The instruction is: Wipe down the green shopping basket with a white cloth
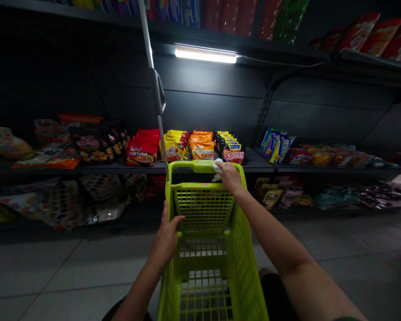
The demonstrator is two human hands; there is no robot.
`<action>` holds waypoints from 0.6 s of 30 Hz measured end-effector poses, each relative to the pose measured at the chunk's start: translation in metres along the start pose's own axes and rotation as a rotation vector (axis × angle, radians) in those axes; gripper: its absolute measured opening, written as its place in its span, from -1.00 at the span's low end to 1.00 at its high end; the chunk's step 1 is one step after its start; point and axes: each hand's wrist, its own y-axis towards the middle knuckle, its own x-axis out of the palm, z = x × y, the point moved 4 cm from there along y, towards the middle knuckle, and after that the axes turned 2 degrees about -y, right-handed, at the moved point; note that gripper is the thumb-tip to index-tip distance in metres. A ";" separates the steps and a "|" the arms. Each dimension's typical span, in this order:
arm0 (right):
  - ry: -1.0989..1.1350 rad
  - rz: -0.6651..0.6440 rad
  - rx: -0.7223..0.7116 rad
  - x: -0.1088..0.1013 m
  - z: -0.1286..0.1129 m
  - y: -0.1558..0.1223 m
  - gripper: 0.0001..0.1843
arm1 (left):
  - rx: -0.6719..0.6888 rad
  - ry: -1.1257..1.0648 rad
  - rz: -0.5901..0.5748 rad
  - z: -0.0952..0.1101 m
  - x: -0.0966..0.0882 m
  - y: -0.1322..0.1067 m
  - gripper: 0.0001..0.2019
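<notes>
A lime-green plastic shopping cart (247,249) stands in front of me, its basket bare inside. My right hand (230,176) presses a white cloth or tissue (217,166) onto the right part of the cart's handle bar (190,166). The fingers are closed around the cloth, and part of it hangs below the bar. On the left side, my left hand (166,238) grips the cart's upper edge. Its thumb reaches over the inside and the index finger points up along the frame; the other fingers are mostly hidden. A metal pole (157,96) rises from the handle's left corner.
Beyond the cart is a dark shelf (259,165) with red noodle packs (142,149), yellow packs (174,145), orange packs (202,145) and black packs (230,147). A lit tube lamp (205,54) hangs above. More snack bags (53,200) fill the lower shelf. Tiled floor (63,249) lies around the cart.
</notes>
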 end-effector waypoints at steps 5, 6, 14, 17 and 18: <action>0.156 -0.006 -0.457 0.029 -0.118 -0.018 -0.54 | 0.020 -0.008 -0.002 0.002 0.001 -0.002 -0.44; 0.157 -0.044 -0.511 0.037 -0.132 -0.020 -0.56 | 0.029 -0.018 0.003 0.001 0.001 -0.002 -0.42; 0.254 -0.110 -0.525 0.040 -0.108 -0.046 -0.69 | -0.018 -0.155 0.132 -0.012 0.000 -0.007 -0.21; 0.504 -0.051 -0.346 0.041 -0.118 -0.047 -0.60 | -0.076 -0.215 0.146 -0.016 0.003 -0.006 -0.25; 0.608 -0.013 -0.263 0.045 -0.127 -0.047 -0.53 | -0.101 -0.235 0.153 -0.017 0.003 -0.006 -0.26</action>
